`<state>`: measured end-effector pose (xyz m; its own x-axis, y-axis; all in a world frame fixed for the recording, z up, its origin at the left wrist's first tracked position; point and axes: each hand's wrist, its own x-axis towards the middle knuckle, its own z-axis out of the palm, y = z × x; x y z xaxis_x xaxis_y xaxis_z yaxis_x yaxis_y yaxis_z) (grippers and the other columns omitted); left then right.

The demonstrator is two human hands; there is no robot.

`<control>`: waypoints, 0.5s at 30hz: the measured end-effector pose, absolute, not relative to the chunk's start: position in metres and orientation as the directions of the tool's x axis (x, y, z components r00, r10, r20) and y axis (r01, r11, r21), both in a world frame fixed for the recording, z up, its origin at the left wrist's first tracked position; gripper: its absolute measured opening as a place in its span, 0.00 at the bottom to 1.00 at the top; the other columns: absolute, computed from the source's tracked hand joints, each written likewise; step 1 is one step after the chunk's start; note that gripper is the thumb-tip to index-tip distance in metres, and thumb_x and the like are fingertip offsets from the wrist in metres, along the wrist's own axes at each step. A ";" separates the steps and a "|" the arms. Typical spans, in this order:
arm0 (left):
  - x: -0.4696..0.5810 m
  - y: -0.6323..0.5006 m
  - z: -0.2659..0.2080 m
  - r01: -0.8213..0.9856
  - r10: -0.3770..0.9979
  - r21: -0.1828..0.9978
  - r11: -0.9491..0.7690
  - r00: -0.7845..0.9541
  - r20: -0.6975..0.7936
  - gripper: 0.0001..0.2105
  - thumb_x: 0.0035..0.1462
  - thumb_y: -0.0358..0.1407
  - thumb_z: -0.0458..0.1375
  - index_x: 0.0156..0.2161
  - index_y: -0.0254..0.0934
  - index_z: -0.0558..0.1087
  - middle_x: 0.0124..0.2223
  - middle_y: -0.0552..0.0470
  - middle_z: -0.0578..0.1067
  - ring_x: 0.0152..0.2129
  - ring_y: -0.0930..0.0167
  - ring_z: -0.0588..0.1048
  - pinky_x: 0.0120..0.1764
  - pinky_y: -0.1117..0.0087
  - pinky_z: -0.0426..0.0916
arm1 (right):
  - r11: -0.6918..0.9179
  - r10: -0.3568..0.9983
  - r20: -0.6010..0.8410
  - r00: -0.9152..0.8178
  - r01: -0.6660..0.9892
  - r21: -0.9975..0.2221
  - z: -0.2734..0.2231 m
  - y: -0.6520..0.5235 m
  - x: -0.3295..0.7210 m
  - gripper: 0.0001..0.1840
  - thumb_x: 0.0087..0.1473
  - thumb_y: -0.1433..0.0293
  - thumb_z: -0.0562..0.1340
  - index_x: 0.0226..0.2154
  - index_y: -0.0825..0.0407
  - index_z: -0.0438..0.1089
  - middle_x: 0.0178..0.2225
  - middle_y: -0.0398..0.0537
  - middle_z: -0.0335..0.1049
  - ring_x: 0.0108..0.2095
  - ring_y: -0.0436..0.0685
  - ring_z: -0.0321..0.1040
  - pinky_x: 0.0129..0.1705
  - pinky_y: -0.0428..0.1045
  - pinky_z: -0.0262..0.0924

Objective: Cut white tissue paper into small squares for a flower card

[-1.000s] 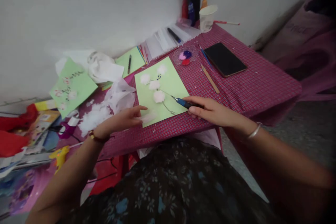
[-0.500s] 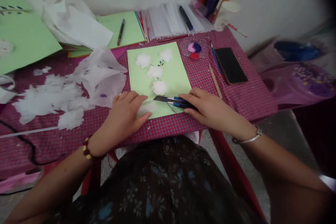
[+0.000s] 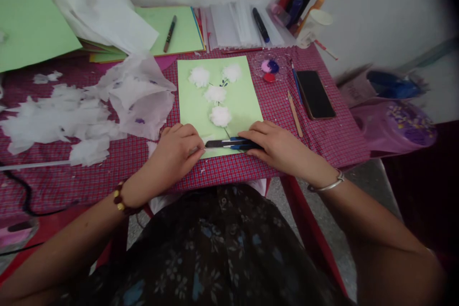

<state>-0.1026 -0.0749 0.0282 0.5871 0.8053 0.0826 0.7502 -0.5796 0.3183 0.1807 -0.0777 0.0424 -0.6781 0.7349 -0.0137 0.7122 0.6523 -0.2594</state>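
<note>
A light green sheet of paper lies on the table before me, bearing several fluffy white paper flowers joined by thin dark stems with small leaves. My left hand is closed at the sheet's lower left corner, thumb and forefinger pinching a thin piece of white tissue paper. From the right, my right hand grips scissors with blue-and-black handles. Their dark blades point left and reach close to my left fingertips, above the sheet's lower edge.
White tissue pieces are heaped at left, beside a crumpled translucent sheet. A paint palette, a wooden stick and a phone lie to the right. Behind are a marker, another pen and a white cup.
My left fingers have closed into a pinch on the tissue paper. The scissors' tips have come close to my left fingertips and lie more level. The view has shifted slightly.
</note>
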 end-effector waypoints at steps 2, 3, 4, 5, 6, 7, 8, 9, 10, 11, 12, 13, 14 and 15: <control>-0.102 -0.072 0.027 0.750 0.799 0.304 -0.587 0.598 0.065 0.11 0.64 0.35 0.52 0.33 0.39 0.75 0.39 0.46 0.75 0.38 0.63 0.70 0.40 0.60 0.61 | 0.649 0.737 -0.018 -0.676 0.714 -0.264 0.043 -0.077 0.182 0.17 0.63 0.71 0.60 0.54 0.53 0.69 0.44 0.55 0.69 0.45 0.64 0.67 0.49 0.56 0.63; -0.101 -0.070 0.026 0.745 0.793 0.304 -0.593 0.607 0.060 0.11 0.64 0.35 0.51 0.33 0.39 0.74 0.39 0.46 0.75 0.38 0.63 0.70 0.40 0.61 0.62 | 0.647 0.737 -0.017 -0.676 0.713 -0.268 0.043 -0.077 0.182 0.17 0.63 0.71 0.60 0.54 0.54 0.69 0.44 0.55 0.69 0.45 0.63 0.67 0.49 0.55 0.63; -0.101 -0.069 0.026 0.737 0.785 0.309 -0.602 0.617 0.058 0.11 0.65 0.35 0.51 0.33 0.38 0.74 0.39 0.46 0.75 0.38 0.63 0.70 0.41 0.61 0.62 | 0.647 0.737 -0.016 -0.675 0.712 -0.273 0.042 -0.076 0.182 0.17 0.64 0.71 0.59 0.54 0.54 0.69 0.44 0.55 0.69 0.45 0.63 0.67 0.49 0.55 0.63; -0.102 -0.067 0.025 0.725 0.775 0.317 -0.611 0.629 0.055 0.11 0.65 0.36 0.51 0.34 0.38 0.74 0.38 0.46 0.75 0.37 0.63 0.71 0.41 0.61 0.63 | 0.647 0.737 -0.014 -0.676 0.711 -0.277 0.042 -0.075 0.183 0.17 0.64 0.70 0.59 0.54 0.54 0.69 0.44 0.55 0.69 0.45 0.63 0.67 0.49 0.56 0.63; -0.102 -0.066 0.025 0.715 0.768 0.328 -0.618 0.639 0.053 0.11 0.65 0.36 0.50 0.34 0.38 0.73 0.37 0.46 0.75 0.36 0.64 0.71 0.41 0.61 0.63 | 0.649 0.735 -0.011 -0.678 0.707 -0.281 0.042 -0.074 0.182 0.17 0.64 0.70 0.59 0.54 0.53 0.69 0.44 0.56 0.69 0.45 0.63 0.67 0.49 0.56 0.63; -0.102 -0.065 0.025 0.708 0.763 0.338 -0.620 0.645 0.051 0.11 0.65 0.36 0.50 0.34 0.38 0.73 0.36 0.47 0.75 0.36 0.64 0.71 0.41 0.61 0.64 | 0.652 0.732 -0.007 -0.681 0.703 -0.284 0.042 -0.074 0.182 0.17 0.64 0.70 0.58 0.55 0.53 0.69 0.44 0.56 0.69 0.45 0.64 0.67 0.49 0.56 0.63; -0.102 -0.065 0.025 0.704 0.762 0.350 -0.619 0.646 0.049 0.11 0.65 0.36 0.50 0.34 0.38 0.72 0.36 0.47 0.74 0.35 0.65 0.71 0.41 0.62 0.65 | 0.654 0.730 -0.004 -0.684 0.700 -0.288 0.042 -0.073 0.182 0.17 0.64 0.70 0.58 0.55 0.53 0.69 0.44 0.56 0.69 0.45 0.64 0.67 0.49 0.56 0.63; -0.102 -0.064 0.026 0.702 0.765 0.363 -0.612 0.642 0.049 0.10 0.65 0.36 0.50 0.34 0.38 0.72 0.35 0.47 0.74 0.34 0.65 0.71 0.41 0.62 0.65 | 0.655 0.729 0.002 -0.685 0.697 -0.290 0.042 -0.072 0.181 0.17 0.64 0.70 0.58 0.55 0.53 0.69 0.44 0.56 0.69 0.45 0.64 0.67 0.49 0.57 0.63; -0.101 -0.065 0.026 0.703 0.772 0.379 -0.602 0.634 0.049 0.10 0.65 0.36 0.51 0.34 0.38 0.72 0.35 0.48 0.74 0.34 0.65 0.71 0.41 0.62 0.65 | 0.656 0.729 0.005 -0.685 0.696 -0.291 0.042 -0.071 0.181 0.17 0.64 0.70 0.58 0.55 0.52 0.69 0.44 0.56 0.69 0.45 0.64 0.67 0.49 0.57 0.62; -0.101 -0.065 0.027 0.703 0.780 0.398 -0.590 0.624 0.053 0.10 0.64 0.36 0.51 0.34 0.38 0.71 0.35 0.48 0.74 0.34 0.65 0.71 0.41 0.62 0.66 | 0.656 0.729 0.008 -0.684 0.696 -0.290 0.042 -0.070 0.180 0.17 0.64 0.70 0.58 0.55 0.52 0.69 0.44 0.57 0.70 0.45 0.64 0.67 0.49 0.58 0.62; -0.101 -0.065 0.028 0.700 0.786 0.418 -0.579 0.616 0.057 0.10 0.64 0.36 0.51 0.33 0.38 0.71 0.34 0.48 0.74 0.34 0.65 0.71 0.41 0.62 0.66 | 0.657 0.729 0.007 -0.685 0.696 -0.289 0.042 -0.070 0.180 0.18 0.64 0.71 0.58 0.55 0.52 0.69 0.44 0.57 0.70 0.45 0.64 0.67 0.49 0.58 0.62; -0.100 -0.066 0.030 0.698 0.791 0.434 -0.569 0.608 0.059 0.10 0.64 0.36 0.51 0.33 0.38 0.71 0.34 0.48 0.74 0.34 0.66 0.71 0.40 0.63 0.66 | 0.658 0.728 0.007 -0.686 0.695 -0.288 0.041 -0.070 0.180 0.18 0.63 0.71 0.58 0.54 0.52 0.69 0.44 0.57 0.70 0.45 0.64 0.67 0.49 0.58 0.62; -0.100 -0.067 0.030 0.698 0.797 0.446 -0.560 0.602 0.059 0.10 0.64 0.36 0.51 0.32 0.38 0.71 0.33 0.48 0.74 0.33 0.66 0.71 0.40 0.63 0.66 | 0.660 0.726 0.007 -0.688 0.694 -0.289 0.040 -0.069 0.179 0.18 0.63 0.71 0.58 0.54 0.52 0.69 0.44 0.57 0.70 0.45 0.64 0.67 0.49 0.57 0.62; -0.100 -0.067 0.031 0.702 0.802 0.450 -0.552 0.594 0.057 0.11 0.64 0.36 0.51 0.32 0.38 0.71 0.33 0.48 0.74 0.33 0.66 0.71 0.39 0.63 0.66 | 0.661 0.724 0.007 -0.690 0.691 -0.292 0.040 -0.069 0.179 0.18 0.63 0.71 0.58 0.54 0.52 0.70 0.44 0.57 0.70 0.45 0.64 0.67 0.49 0.57 0.62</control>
<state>-0.1002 -0.0671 0.0311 0.5943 0.8022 0.0572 0.7019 -0.5521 0.4500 0.1795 -0.0691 0.0397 -0.6896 0.7242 0.0073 0.6911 0.6610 -0.2923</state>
